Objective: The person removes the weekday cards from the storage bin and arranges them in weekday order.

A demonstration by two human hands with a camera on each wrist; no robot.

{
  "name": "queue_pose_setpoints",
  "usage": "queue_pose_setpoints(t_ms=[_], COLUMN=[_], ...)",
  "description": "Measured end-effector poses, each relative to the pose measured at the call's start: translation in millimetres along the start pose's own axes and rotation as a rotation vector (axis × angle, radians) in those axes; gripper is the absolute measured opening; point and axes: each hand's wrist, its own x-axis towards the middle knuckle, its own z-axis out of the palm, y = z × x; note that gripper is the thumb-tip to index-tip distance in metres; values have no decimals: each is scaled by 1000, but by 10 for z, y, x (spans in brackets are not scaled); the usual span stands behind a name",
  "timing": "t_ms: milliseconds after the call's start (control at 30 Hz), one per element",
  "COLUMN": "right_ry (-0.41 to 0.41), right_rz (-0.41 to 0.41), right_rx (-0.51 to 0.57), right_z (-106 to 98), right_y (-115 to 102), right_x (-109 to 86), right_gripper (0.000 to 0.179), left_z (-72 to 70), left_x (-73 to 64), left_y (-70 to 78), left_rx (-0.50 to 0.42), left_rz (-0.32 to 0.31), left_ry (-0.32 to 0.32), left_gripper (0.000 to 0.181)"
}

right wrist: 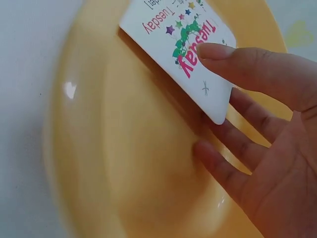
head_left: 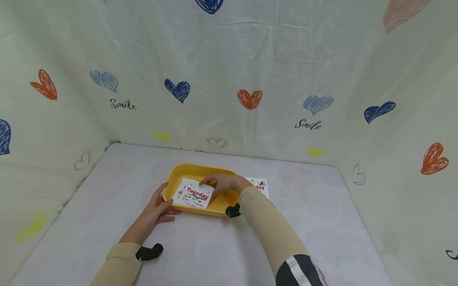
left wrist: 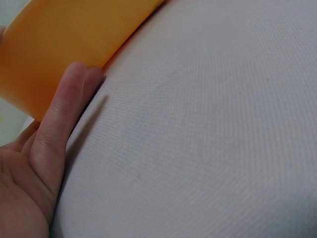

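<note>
A white card [head_left: 188,196] printed "Tuesday" with small coloured stars lies tilted in a yellow tray [head_left: 197,170]. My right hand [head_left: 224,183] pinches the card's right end; in the right wrist view the thumb rests on its printed face and fingers are beneath. My left hand [head_left: 155,210] holds the tray's left end. The left wrist view shows fingers [left wrist: 62,106] against the tray's outer wall, low by the tabletop. Just right of the tray is a second white card [head_left: 263,186], partly covered by my right forearm.
The tray stands on a pale cloth-covered table [head_left: 193,252]. Behind and at both sides hangs a light curtain [head_left: 217,53] with printed hearts and "Smile" lettering. A dark strap [head_left: 149,252] is on the left wrist, another [head_left: 233,210] on the right.
</note>
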Motion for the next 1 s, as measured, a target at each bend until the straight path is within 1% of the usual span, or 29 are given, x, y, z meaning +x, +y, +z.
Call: queue_pose_setpoints(t_ms=[200, 333, 533, 700, 900, 1000], right_ry=[42, 75, 111, 141, 134, 130], right_rz=[-19, -32, -63, -75, -122, -145], right_rx=[64, 100, 85, 54, 47, 29], right_z=[31, 44, 51, 35, -3, -20], right_y=[-25, -35, -24, -13, -32, -56], right_x=[1, 2, 35, 52, 4, -33], right_gripper=[53, 48, 39, 37, 33, 33], left_z=[5, 5, 9, 14, 14, 4], left_x=[9, 14, 22, 20, 18, 18], left_y=[-8, -18, -24, -18, 8, 4], left_rx=[2, 0, 10, 14, 7, 13], left_rz=[-5, -8, -10, -5, -1, 5], left_ry=[9, 13, 12, 3, 14, 9], left_gripper=[70, 70, 71, 71, 71, 71])
